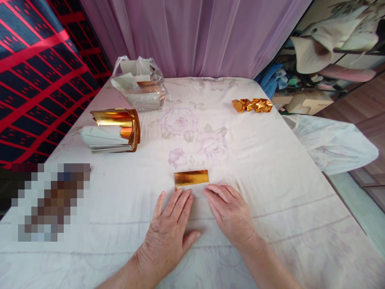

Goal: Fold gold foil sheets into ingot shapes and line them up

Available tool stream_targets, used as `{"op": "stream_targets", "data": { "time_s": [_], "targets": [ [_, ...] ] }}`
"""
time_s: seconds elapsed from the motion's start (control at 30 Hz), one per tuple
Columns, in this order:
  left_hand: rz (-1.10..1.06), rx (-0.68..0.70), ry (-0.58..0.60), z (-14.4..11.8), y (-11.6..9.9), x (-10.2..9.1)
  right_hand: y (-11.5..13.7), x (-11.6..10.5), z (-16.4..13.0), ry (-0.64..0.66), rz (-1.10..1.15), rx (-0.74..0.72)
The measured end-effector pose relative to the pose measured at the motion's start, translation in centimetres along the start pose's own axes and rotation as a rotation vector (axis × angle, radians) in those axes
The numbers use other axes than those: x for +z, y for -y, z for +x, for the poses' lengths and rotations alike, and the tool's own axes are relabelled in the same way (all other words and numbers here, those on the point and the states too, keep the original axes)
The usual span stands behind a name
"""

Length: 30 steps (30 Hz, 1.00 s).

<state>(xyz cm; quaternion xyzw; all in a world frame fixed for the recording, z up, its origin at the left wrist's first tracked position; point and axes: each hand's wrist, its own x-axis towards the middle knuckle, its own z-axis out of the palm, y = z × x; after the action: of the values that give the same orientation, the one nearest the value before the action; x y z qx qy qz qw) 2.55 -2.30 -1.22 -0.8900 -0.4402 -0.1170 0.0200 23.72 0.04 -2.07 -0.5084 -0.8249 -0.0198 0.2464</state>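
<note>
A floral sheet covers the worktop (270,160). Both hands, left (168,233) and right (231,212), lie flat with fingers spread, pressing a gold foil sheet (191,179) lying just beyond their fingertips; probably light, thin, crease-prone, best pinched at its edges.

I see a shiny gold rectangular foil sheet (191,178) on a pale cloth printed with faded pink roses (270,160); behind hang a lilac sheer curtain (195,36) and a red-and-navy grid-patterned fabric (39,72).
</note>
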Motion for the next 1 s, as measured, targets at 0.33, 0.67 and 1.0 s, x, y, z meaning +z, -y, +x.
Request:
{"op": "stream_targets", "data": {
  "time_s": [0.33, 0.67, 1.0],
  "targets": [
    [0.011, -0.018, 0.021, -0.01, -0.02, -0.06, 0.05, -0.11, 0.02, 0.004, 0.003, -0.005],
    [0.04, -0.004, 0.033, -0.17, 0.0, 0.04, 0.07, -0.03, -0.06, 0.017, 0.012, -0.002],
    [0.035, -0.009, 0.03, -0.11, -0.03, 0.09, 0.04, -0.04, -0.09, 0.025, 0.006, 0.003]
  ]
}}
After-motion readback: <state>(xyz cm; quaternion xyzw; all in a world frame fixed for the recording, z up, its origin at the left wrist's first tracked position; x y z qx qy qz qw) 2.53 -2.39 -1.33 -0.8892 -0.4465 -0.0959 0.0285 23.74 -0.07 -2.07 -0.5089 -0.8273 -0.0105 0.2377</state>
